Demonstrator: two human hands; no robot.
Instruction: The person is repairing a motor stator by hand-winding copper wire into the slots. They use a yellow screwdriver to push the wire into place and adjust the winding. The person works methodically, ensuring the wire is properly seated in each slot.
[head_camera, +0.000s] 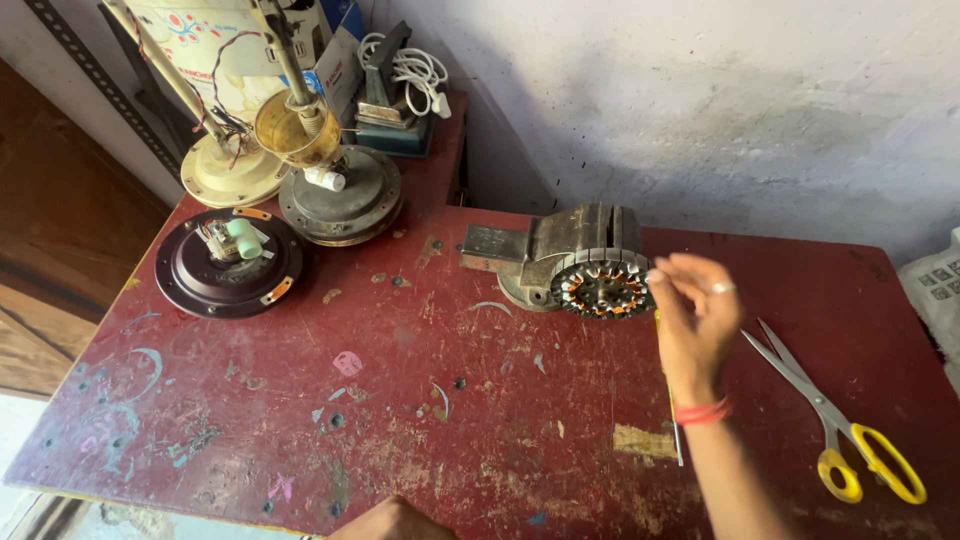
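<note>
Beside right hand (692, 322), stator (602, 285) face-forward

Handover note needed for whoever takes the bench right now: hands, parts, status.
Right hand: raised, fingertips at the edge of the stator, holding nothing visible.
Left hand: only partly in view at the table's near edge; grip unclear.
Stator sits against the bench vise; copper windings in place.
Scissors lie right of the hand, untouched.
Fan motor housings stand at the far left.
</note>
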